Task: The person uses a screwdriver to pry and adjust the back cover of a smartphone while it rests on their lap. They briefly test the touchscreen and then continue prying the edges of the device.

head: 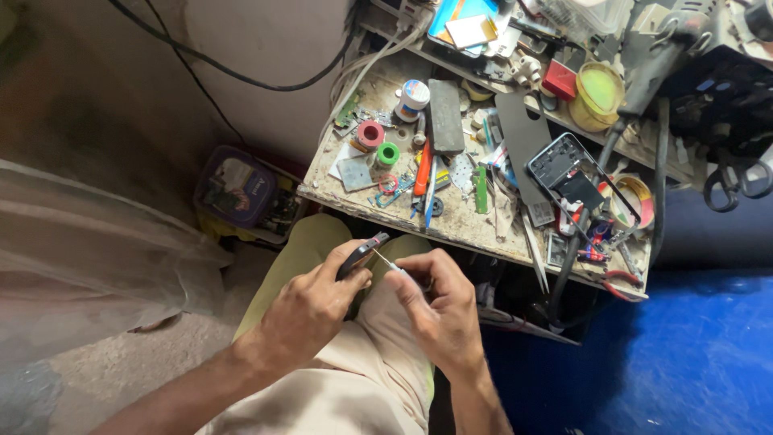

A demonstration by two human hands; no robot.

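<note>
**Small dark device worked over the lap**

A scuffed, cluttered wooden tabletop (471, 221) stands against a pale wall above a blue floor (684, 354). Below its edge, the left hand (310, 302) has its grip clenched around a small dark handheld device (362, 254); the right hand (435, 306) pinches a thin metal tool (388, 263) whose tip touches it.

The left hand (310, 302) grips a phone (360, 254) of glossy dark plastic with a red edge. The right hand (439, 310) pinches a thin bright metal tool (386, 262). Under both hands, trousers (362, 362) of matt beige cloth. Beyond the hands, the tabletop (467, 221) looks like rough, stained, chipped wood. On it, above the right hand, a phone frame (564, 165) of shiny metal and an orange screwdriver (423, 171) of smooth plastic. Left of the hands, a rough grey floor (121, 362).
</note>
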